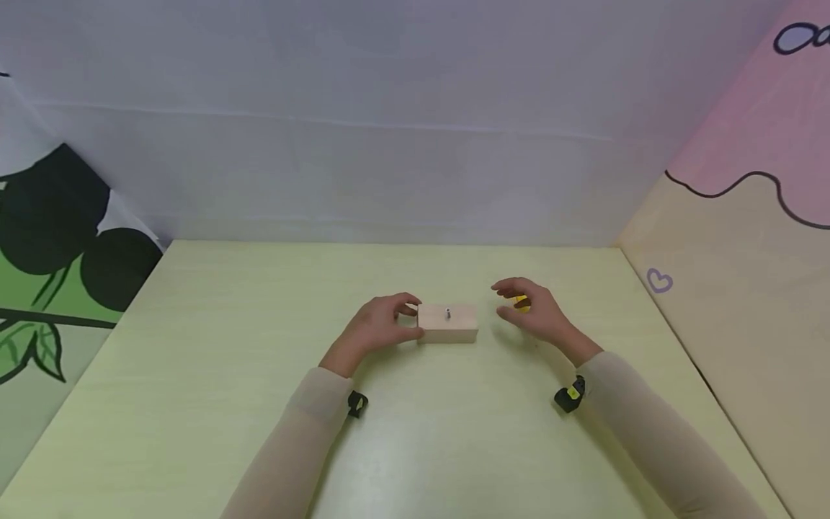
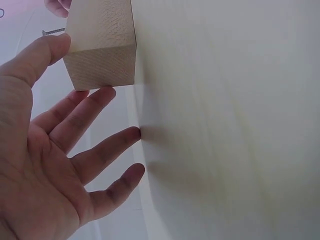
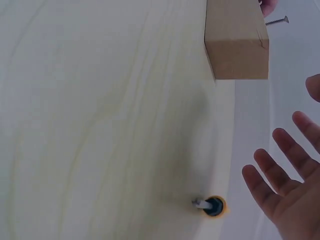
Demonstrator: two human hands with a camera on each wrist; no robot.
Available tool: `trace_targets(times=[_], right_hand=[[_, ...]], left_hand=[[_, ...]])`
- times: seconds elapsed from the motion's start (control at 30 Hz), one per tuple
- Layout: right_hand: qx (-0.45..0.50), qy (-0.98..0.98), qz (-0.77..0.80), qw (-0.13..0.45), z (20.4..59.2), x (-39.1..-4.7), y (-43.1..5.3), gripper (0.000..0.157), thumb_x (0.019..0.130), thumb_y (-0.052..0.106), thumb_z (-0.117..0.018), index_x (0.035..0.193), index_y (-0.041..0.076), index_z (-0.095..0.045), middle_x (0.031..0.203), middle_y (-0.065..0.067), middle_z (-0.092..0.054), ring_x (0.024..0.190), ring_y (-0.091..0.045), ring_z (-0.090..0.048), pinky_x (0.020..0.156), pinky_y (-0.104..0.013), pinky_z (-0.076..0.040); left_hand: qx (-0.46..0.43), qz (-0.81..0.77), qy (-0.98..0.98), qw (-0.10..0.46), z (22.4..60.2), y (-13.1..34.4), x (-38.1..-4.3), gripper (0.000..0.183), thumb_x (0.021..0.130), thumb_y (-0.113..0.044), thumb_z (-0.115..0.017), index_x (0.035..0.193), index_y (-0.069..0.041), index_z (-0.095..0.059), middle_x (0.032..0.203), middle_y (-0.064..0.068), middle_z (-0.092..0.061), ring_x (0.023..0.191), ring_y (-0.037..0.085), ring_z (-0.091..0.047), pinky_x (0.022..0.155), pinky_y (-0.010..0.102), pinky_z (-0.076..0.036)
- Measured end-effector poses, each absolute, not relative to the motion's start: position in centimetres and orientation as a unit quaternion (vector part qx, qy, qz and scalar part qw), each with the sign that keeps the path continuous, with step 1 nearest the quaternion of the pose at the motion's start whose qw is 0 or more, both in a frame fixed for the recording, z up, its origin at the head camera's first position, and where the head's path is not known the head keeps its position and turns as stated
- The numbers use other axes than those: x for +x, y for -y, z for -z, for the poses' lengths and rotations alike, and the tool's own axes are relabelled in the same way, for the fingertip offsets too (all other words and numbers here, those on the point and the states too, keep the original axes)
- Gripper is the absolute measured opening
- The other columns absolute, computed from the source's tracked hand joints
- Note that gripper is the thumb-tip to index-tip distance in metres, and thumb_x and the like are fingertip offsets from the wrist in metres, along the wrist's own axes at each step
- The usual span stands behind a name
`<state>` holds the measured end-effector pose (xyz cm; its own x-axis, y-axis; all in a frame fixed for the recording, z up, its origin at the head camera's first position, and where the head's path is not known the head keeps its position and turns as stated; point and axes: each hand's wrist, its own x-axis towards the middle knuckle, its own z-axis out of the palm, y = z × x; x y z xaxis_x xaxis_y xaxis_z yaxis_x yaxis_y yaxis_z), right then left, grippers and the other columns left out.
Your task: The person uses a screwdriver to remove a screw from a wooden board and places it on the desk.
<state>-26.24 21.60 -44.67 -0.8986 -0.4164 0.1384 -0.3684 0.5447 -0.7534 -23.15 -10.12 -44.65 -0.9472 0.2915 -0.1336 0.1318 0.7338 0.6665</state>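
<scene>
A pale wooden block [image 1: 447, 333] lies on the table, a metal screw [image 1: 447, 313] standing upright from its top. At the block's left end my left hand [image 1: 382, 321] holds it, thumb [image 2: 55, 47] on one side and the first fingers [image 2: 102, 97] on the other; the last two fingers are spread off the wood. My right hand [image 1: 534, 310] hovers right of the block, fingers parted and apart from it. Beneath that hand is a yellow-and-dark tool with a metal shaft [image 3: 214, 206], perhaps a screwdriver, seen end-on and partly hidden in the head view.
The light wood-toned table [image 1: 227, 375] reaches back to a pale cloth wall [image 1: 389, 173]. A painted panel [image 1: 746, 288] borders the right side, and another with dark round shapes [image 1: 45, 216] stands at left. Both wrists wear small black devices [image 1: 570, 395].
</scene>
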Motion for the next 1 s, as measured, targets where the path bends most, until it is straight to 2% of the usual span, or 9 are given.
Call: trace_targets(times=[0.23,0.53,0.7,1.0], right_hand=[[-0.245,-0.872,0.419,0.062,44.6,-25.7,-19.7,0.044,0.088,0.019,-0.069,0.129,0.010,-0.057,0.125,-0.015,-0.060,0.115,-0.033,-0.056,0.090,-0.049,-0.049],[-0.251,-0.879,0.400,0.069,45.1,-25.6,-18.5,0.043,0.085,0.019,-0.072,0.125,0.012,-0.060,0.122,-0.008,-0.061,0.112,-0.031,-0.058,0.086,-0.046,-0.051],[-0.251,-0.880,0.396,0.073,45.2,-25.5,-18.4,0.041,0.085,0.019,-0.072,0.123,0.015,-0.060,0.122,-0.008,-0.062,0.111,-0.030,-0.059,0.083,-0.044,-0.053],[-0.247,-0.879,0.400,0.086,45.4,-25.4,-18.2,0.043,0.083,0.018,-0.074,0.124,0.013,-0.060,0.121,-0.008,-0.061,0.109,-0.030,-0.060,0.082,-0.044,-0.054]], left_hand=[[0.126,-0.350,-0.921,0.114,44.5,10.1,-23.2,0.051,0.081,-0.042,-0.074,0.127,-0.029,-0.056,0.121,-0.004,-0.067,0.115,0.020,-0.058,0.092,0.041,-0.047],[0.143,-0.335,-0.925,0.106,44.2,10.0,-23.3,0.056,0.081,-0.041,-0.073,0.131,-0.024,-0.053,0.128,0.002,-0.062,0.121,0.023,-0.055,0.097,0.044,-0.046],[0.157,-0.351,-0.920,0.076,44.2,9.9,-23.3,0.060,0.080,-0.041,-0.073,0.132,-0.018,-0.054,0.128,0.002,-0.060,0.120,0.023,-0.054,0.095,0.044,-0.047],[0.180,-0.409,-0.895,0.019,44.0,9.1,-23.4,0.046,0.081,-0.037,-0.073,0.123,-0.021,-0.061,0.122,-0.002,-0.063,0.114,0.019,-0.057,0.095,0.043,-0.047]])
